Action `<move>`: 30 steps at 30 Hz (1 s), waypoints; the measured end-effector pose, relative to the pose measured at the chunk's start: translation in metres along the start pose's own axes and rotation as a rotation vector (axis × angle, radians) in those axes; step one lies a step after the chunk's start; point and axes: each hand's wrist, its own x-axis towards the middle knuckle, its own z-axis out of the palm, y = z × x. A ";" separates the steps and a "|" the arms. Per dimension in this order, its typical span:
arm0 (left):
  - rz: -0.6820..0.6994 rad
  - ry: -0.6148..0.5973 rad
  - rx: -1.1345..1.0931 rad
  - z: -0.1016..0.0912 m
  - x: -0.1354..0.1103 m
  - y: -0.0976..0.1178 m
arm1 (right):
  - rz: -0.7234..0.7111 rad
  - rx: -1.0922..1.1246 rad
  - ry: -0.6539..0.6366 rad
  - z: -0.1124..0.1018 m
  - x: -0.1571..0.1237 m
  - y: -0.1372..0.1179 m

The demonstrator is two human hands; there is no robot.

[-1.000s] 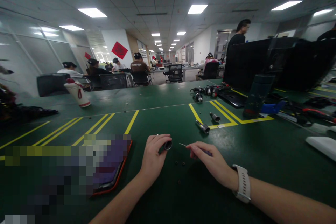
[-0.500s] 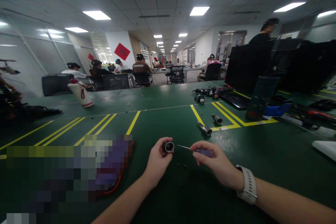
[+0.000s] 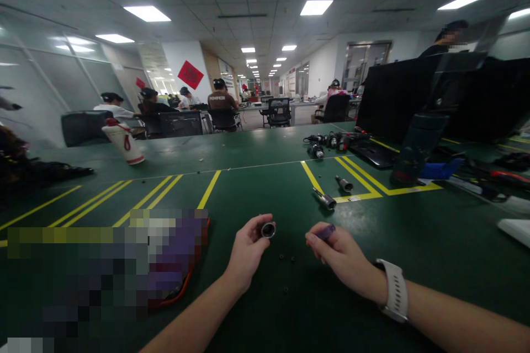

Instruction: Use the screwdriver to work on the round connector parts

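My left hand [image 3: 247,251] pinches a small black ring-shaped part [image 3: 268,229] with a shiny rim, held just above the green table [image 3: 256,187]. My right hand [image 3: 340,255], with a white watch on its wrist, is closed round a small purple-handled tool [image 3: 325,232]; only the handle shows and the thin tip is out of sight. The two hands are a short way apart. A few tiny black screws [image 3: 286,258] lie on the table between and below them.
Two metal cylinders [image 3: 324,198] [image 3: 344,183] lie by the yellow lines ahead. Further back are a cluster of black parts [image 3: 327,143], a dark bottle [image 3: 417,146] and monitors. A blurred red-edged device [image 3: 174,253] lies left. A white bottle [image 3: 123,143] stands far left. People sit beyond.
My right hand has turned the tool, so its thin metal tip no longer points toward the ring. The left hand has kept the ring in nearly the same place.
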 end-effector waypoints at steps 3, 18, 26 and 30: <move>-0.005 0.001 -0.007 0.000 -0.001 0.001 | -0.016 -0.049 -0.002 0.000 0.000 0.001; -0.006 0.000 -0.030 -0.001 -0.001 0.000 | -0.379 -0.241 0.022 0.005 -0.013 -0.004; 0.015 -0.009 -0.059 0.005 -0.005 0.002 | -0.449 -0.309 -0.108 0.008 -0.014 -0.005; 0.020 0.013 -0.076 0.009 -0.006 0.002 | -0.409 -0.330 -0.130 0.009 -0.012 -0.004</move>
